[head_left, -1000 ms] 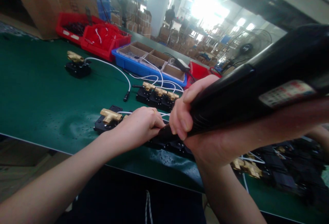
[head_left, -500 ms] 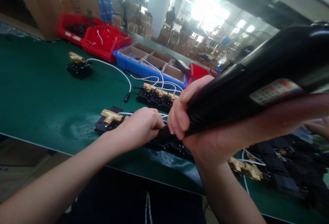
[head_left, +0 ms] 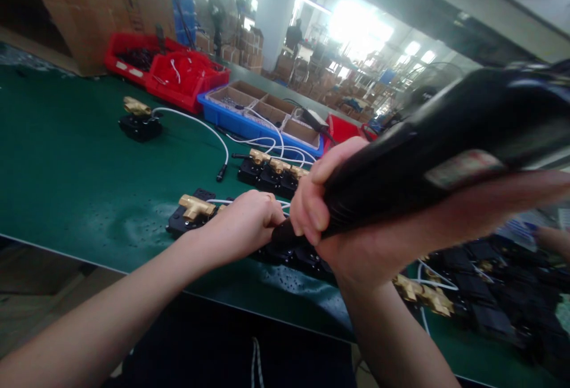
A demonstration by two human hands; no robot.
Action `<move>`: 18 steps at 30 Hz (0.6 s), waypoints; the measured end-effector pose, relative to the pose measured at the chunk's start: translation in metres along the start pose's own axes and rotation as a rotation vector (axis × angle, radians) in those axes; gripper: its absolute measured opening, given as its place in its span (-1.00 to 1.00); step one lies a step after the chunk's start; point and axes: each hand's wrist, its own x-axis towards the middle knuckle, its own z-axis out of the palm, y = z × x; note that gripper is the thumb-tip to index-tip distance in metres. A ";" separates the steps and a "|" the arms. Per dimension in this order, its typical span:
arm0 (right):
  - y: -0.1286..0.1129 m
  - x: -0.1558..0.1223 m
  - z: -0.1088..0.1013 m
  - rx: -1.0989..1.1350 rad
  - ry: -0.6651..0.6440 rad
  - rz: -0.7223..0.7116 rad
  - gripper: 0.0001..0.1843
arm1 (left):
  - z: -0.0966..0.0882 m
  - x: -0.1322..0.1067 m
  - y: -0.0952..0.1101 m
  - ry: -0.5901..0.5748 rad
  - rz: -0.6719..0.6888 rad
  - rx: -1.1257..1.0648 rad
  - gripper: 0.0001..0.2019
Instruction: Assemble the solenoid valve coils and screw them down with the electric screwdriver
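My right hand (head_left: 351, 228) is wrapped round a black electric screwdriver (head_left: 427, 145), its body slanting up to the right and its nose pointing down-left. Beside that nose, my left hand (head_left: 252, 222) is closed in a pinch over a row of black valve units (head_left: 294, 257); what its fingers grip is hidden. At the row's left end a brass tee fitting (head_left: 196, 207) sits on a black housing. The screwdriver's tip cannot be seen behind my fingers.
Behind stands another row of brass-topped units (head_left: 269, 171) with white cables. Farther back are a blue divided tray (head_left: 262, 130) and red bins (head_left: 178, 79). A single unit (head_left: 138, 121) sits at left. Several black units (head_left: 490, 293) crowd the right, near another person's hand (head_left: 552, 239).
The screwdriver's rear end has dipped a little. Both hands keep nearly the same place, and the view has tilted slightly.
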 end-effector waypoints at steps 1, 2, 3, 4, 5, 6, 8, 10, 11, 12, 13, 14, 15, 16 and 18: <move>-0.004 0.000 0.002 0.044 0.037 0.018 -0.17 | -0.003 -0.002 0.000 -0.005 0.013 0.016 -0.77; -0.007 0.001 0.003 0.085 0.068 0.037 -0.19 | -0.006 -0.005 0.001 -0.005 0.030 0.029 -0.79; -0.010 0.000 0.004 0.117 0.086 0.061 -0.20 | -0.010 -0.008 0.002 0.000 0.045 0.042 -0.83; -0.012 0.000 0.004 0.144 0.097 0.087 -0.20 | -0.014 -0.011 0.003 0.005 0.053 0.056 -0.86; -0.012 -0.001 0.004 0.165 0.100 0.111 -0.20 | -0.017 -0.014 0.004 0.008 0.050 0.070 -0.89; -0.010 -0.001 0.004 0.177 0.097 0.130 -0.19 | -0.019 -0.017 0.005 0.005 0.041 0.082 -0.91; -0.004 -0.003 0.002 0.193 0.095 0.124 -0.16 | -0.021 -0.021 0.005 -0.012 0.026 0.092 -0.92; 0.004 -0.005 -0.001 0.194 0.086 0.082 -0.15 | -0.021 -0.023 0.005 -0.020 0.031 0.083 -0.92; 0.008 -0.005 -0.002 0.188 0.076 0.062 -0.15 | -0.020 -0.023 0.005 -0.015 0.032 0.077 -0.92; 0.011 -0.006 -0.003 0.182 0.063 0.048 -0.16 | -0.019 -0.024 0.005 -0.011 0.031 0.076 -0.92; 0.012 -0.006 -0.004 0.181 0.051 0.036 -0.18 | -0.019 -0.024 0.004 -0.005 0.030 0.076 -0.92; 0.012 -0.006 -0.004 0.183 0.041 0.032 -0.20 | -0.018 -0.024 0.004 -0.001 0.028 0.076 -0.92; 0.010 -0.006 -0.004 0.186 0.044 0.041 -0.22 | -0.018 -0.024 0.003 0.003 0.027 0.076 -0.92; 0.007 -0.006 -0.003 0.188 0.047 0.064 -0.23 | -0.018 -0.024 0.003 0.001 0.024 0.073 -0.91; -0.002 -0.006 -0.001 0.175 0.077 0.126 -0.27 | -0.018 -0.024 0.002 -0.005 0.022 0.066 -0.90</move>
